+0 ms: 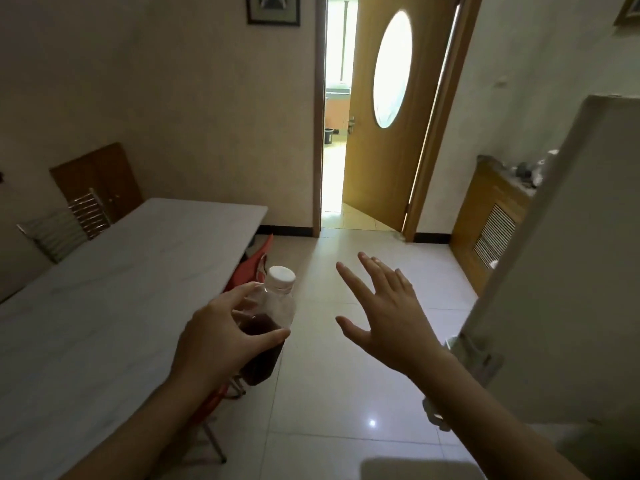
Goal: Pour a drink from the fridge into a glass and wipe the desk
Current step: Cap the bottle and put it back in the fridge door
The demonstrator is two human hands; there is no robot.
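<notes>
My left hand [218, 337] grips a clear plastic bottle [273, 306] with a white cap, about half full of a dark drink. The bottle is held upright over the floor, just beyond the right edge of the long white desk [104, 289]. My right hand [384, 306] is open with fingers spread, in the air to the right of the bottle and apart from it. The white fridge [568, 271] stands at the right edge of the view, its side close to my right forearm. No glass is in view.
A red folding chair [249, 268] is tucked under the desk's right edge. A chair with a striped cushion [55, 233] stands at the desk's far left. Ahead, a wooden door [391, 109] stands open. A wooden radiator cabinet [491, 220] lines the right wall. The floor is glossy tile.
</notes>
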